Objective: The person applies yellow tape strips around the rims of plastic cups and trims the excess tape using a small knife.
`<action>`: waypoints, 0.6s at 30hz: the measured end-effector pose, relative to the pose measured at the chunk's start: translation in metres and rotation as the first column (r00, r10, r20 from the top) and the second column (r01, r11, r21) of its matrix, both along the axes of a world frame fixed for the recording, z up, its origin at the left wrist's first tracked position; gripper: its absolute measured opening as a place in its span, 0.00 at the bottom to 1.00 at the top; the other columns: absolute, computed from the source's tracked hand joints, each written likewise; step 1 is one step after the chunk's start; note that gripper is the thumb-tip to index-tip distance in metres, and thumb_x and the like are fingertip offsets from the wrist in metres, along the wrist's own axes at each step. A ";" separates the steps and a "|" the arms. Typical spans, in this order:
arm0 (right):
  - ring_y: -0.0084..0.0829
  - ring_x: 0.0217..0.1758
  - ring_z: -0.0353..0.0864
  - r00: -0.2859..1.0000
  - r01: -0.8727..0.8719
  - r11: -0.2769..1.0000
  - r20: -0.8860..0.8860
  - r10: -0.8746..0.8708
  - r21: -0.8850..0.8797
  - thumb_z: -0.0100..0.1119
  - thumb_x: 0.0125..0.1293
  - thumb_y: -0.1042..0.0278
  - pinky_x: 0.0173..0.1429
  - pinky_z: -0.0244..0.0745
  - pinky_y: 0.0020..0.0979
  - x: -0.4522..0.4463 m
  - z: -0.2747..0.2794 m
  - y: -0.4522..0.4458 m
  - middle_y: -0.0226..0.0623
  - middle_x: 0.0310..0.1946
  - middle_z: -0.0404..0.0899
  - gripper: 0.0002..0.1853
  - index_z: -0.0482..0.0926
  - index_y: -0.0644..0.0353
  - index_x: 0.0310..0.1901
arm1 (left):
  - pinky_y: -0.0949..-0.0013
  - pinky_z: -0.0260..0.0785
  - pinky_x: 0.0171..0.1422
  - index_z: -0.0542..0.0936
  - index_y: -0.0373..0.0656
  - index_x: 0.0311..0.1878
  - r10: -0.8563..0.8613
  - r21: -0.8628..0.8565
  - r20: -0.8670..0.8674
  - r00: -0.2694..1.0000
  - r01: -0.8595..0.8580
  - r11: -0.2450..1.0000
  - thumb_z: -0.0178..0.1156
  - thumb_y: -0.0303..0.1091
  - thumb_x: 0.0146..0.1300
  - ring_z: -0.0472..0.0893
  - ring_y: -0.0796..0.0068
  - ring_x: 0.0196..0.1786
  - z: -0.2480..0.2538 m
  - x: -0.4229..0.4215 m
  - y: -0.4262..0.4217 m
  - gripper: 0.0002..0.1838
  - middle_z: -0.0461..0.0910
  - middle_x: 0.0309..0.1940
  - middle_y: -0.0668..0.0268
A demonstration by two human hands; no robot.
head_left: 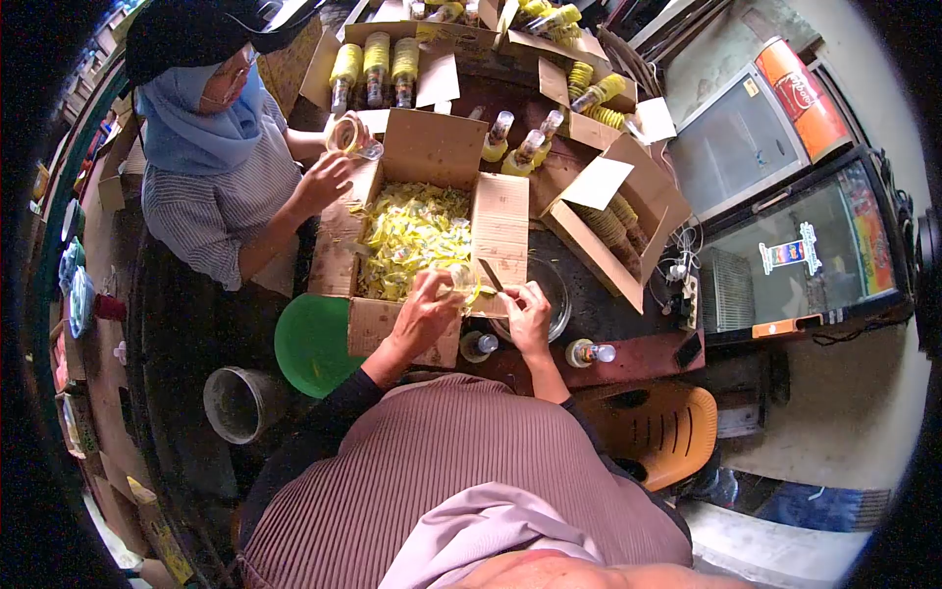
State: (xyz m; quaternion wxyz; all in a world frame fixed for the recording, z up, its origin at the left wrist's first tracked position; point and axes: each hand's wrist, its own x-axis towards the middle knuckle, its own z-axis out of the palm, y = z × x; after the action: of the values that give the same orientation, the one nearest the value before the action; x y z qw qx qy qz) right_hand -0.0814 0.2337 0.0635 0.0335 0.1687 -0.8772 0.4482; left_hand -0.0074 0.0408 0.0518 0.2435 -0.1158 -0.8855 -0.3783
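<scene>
My left hand is closed around a small clear plastic cup with yellow on it, over the near edge of the open cardboard box. In my right hand is a thin dark-bladed knife, its blade slanting up and left. A yellow strip shows between the two hands. Heaps of yellow shreds fill the cardboard box. A clear bowl lies beyond my right hand, partly covered by it. Close below my hands stands a short stack of clear cups.
Across to the left, a co-worker holds a roll of tape and a clear cup. Boxes of yellow-banded cup stacks stand at the back, another box at right. A green basin, grey bucket and orange chair are nearby.
</scene>
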 end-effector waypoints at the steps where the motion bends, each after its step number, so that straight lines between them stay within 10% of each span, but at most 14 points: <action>1: 0.29 0.29 0.79 0.999 -0.027 0.999 0.036 0.028 -0.030 0.65 0.56 0.74 0.35 0.74 0.29 0.003 0.006 -0.001 0.37 0.29 0.76 0.05 0.83 0.64 0.34 | 0.59 0.68 0.57 0.80 0.42 0.39 0.051 -0.018 -0.031 0.998 -0.051 0.999 0.64 0.24 0.46 0.71 0.57 0.51 0.005 0.000 0.000 0.14 0.70 0.48 0.57; 10: 0.24 0.29 0.76 0.978 -0.070 0.977 0.179 0.107 -0.200 0.66 0.55 0.76 0.35 0.71 0.25 0.012 -0.001 -0.001 0.35 0.29 0.77 0.07 0.83 0.65 0.36 | 0.53 0.64 0.66 0.68 0.37 0.55 0.086 0.456 0.104 0.991 -0.124 0.881 0.73 0.27 0.40 0.66 0.50 0.66 0.014 -0.010 0.002 0.36 0.64 0.61 0.51; 18: 0.32 0.31 0.76 0.997 -0.033 0.997 -0.077 0.027 -0.071 0.64 0.54 0.78 0.34 0.71 0.31 0.014 0.013 0.001 0.37 0.28 0.73 0.06 0.83 0.62 0.35 | 0.55 0.62 0.66 0.71 0.37 0.54 0.225 0.171 0.209 0.952 -0.262 0.950 0.75 0.36 0.37 0.73 0.50 0.56 -0.005 -0.006 -0.006 0.38 0.75 0.49 0.52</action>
State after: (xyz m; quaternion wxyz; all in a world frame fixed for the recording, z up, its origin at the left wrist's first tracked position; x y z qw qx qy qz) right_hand -0.0670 0.2351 0.0765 0.0662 0.1975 -0.8560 0.4732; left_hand -0.0135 0.0344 0.0467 0.2145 0.0553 -0.8701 -0.4403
